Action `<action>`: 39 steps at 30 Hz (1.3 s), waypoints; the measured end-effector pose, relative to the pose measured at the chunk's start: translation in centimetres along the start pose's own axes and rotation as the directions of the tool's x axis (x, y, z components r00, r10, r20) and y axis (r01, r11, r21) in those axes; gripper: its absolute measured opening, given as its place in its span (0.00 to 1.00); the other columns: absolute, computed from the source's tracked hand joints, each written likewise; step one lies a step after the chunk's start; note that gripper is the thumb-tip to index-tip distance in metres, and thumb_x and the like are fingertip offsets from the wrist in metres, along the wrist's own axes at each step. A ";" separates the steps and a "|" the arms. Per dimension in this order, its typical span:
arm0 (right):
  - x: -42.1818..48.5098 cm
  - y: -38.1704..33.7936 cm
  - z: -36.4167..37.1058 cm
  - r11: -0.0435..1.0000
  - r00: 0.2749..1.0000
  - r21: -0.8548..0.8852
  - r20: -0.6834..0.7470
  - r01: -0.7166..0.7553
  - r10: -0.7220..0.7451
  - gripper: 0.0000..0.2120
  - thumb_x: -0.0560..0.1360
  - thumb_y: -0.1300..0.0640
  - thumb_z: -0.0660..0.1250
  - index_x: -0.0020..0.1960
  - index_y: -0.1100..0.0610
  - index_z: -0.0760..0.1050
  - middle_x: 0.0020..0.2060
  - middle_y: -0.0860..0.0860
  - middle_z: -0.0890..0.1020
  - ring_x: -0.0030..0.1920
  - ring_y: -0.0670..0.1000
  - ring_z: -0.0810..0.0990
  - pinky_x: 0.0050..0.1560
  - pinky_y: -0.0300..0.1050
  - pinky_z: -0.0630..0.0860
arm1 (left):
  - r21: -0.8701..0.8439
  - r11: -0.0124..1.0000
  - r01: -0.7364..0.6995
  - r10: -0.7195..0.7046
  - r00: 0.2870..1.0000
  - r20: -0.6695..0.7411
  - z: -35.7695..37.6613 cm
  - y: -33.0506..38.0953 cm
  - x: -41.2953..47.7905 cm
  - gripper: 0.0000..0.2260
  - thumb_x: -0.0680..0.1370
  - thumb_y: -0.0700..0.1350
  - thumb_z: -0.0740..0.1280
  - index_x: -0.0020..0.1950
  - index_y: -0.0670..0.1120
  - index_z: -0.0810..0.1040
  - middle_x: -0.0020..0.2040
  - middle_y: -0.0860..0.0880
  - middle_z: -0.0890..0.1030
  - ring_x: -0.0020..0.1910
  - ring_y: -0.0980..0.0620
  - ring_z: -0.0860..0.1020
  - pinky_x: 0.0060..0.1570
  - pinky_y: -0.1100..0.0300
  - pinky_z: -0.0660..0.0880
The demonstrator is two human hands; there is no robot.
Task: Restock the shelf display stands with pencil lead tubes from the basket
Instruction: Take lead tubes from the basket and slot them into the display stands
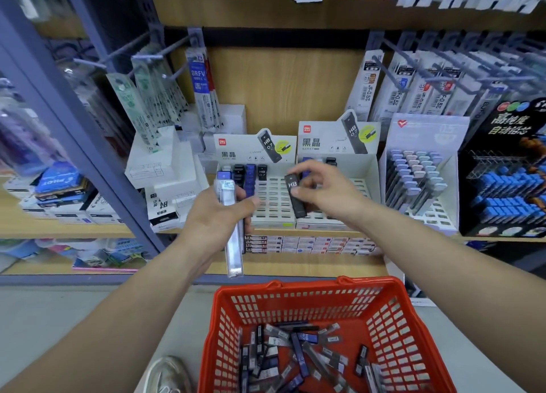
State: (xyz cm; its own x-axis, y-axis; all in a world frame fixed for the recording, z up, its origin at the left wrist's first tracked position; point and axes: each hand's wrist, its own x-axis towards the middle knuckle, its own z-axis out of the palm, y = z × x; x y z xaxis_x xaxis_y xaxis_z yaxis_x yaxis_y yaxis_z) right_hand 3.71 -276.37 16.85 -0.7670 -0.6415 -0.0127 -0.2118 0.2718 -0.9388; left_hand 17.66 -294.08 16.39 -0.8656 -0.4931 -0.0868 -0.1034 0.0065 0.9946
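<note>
- Pinching one black tube (295, 199) marked HB between thumb and fingertips, the right hand (325, 190) holds it tilted, with its lower end pointing down toward the slots beneath it.
- Its other fingers are curled loosely above the tube.
- The left hand (217, 218) is clenched round a bundle of tubes (232, 224). A clear tube faces front and a blue-capped one stands behind it. That makes at least two, and the fingers hide any others.
- Two matching white display stands sit on the wooden shelf (59, 227).
- The left stand (254, 150) is just beyond the left hand's grip.
- The right stand (334, 138) lies under and behind the right hand's pinch.
- In the left stand, a cluster of black and blue tubes fills the back left corner, just past the top of the bundle. Rows of slots show between the two grips.
- In the right stand, a few tubes stand in the back row, just behind the right fingers. The hand covers part of the row, so I cannot count them.
- Two more stands are well to the right of the pinch. The pale stand (425, 132) holds pastel-capped tubes, and the dark stand (502, 144) holds blue ones.
- One red basket (295, 290) sits below both grips, nearer the person. It holds a loose heap of tubes (298, 351), which overlap too much to count.
- One shoe (168, 375) shows just left of the basket.
</note>
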 end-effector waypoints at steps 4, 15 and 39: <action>5.5 -0.4 1.8 0.984 0.988 -0.177 -0.148 0.025 -0.052 0.09 0.76 0.61 0.72 0.43 0.49 0.76 0.41 0.61 0.83 0.37 0.54 0.81 0.44 0.51 0.81 | -0.077 0.997 0.009 -0.011 0.999 -0.035 -1.9 0.3 0.2 0.09 0.76 0.42 0.76 0.44 0.44 0.75 0.30 0.48 0.79 0.28 0.50 0.78 0.30 0.60 0.77; 13.3 2.6 4.0 0.815 0.984 -0.578 -0.121 0.036 -0.130 0.07 0.73 0.61 0.73 0.43 0.51 0.78 0.34 0.43 0.79 0.40 0.48 0.79 0.40 0.39 0.70 | 0.057 0.998 -0.028 0.035 0.990 -0.139 -5.0 -0.4 0.7 0.10 0.74 0.50 0.77 0.40 0.51 0.77 0.28 0.60 0.81 0.30 0.65 0.79 0.29 0.75 0.70; -0.8 -2.5 5.1 0.997 0.992 -0.023 0.112 0.068 -0.065 0.03 0.79 0.55 0.69 0.49 0.50 0.81 0.39 0.50 0.87 0.38 0.50 0.85 0.39 0.42 0.81 | 0.011 0.999 -0.035 0.036 0.989 -0.145 -2.2 0.6 0.7 0.16 0.72 0.51 0.79 0.54 0.47 0.80 0.44 0.57 0.87 0.46 0.59 0.84 0.45 0.67 0.77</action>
State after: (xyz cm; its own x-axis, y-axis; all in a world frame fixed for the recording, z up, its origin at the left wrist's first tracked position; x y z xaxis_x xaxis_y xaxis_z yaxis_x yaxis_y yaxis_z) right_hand 7.97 -280.17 17.43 -0.6790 -0.7341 0.0103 -0.2774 0.2436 -0.9294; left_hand 18.09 -296.34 17.07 -0.7886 -0.6135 -0.0418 -0.0783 0.0328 0.9964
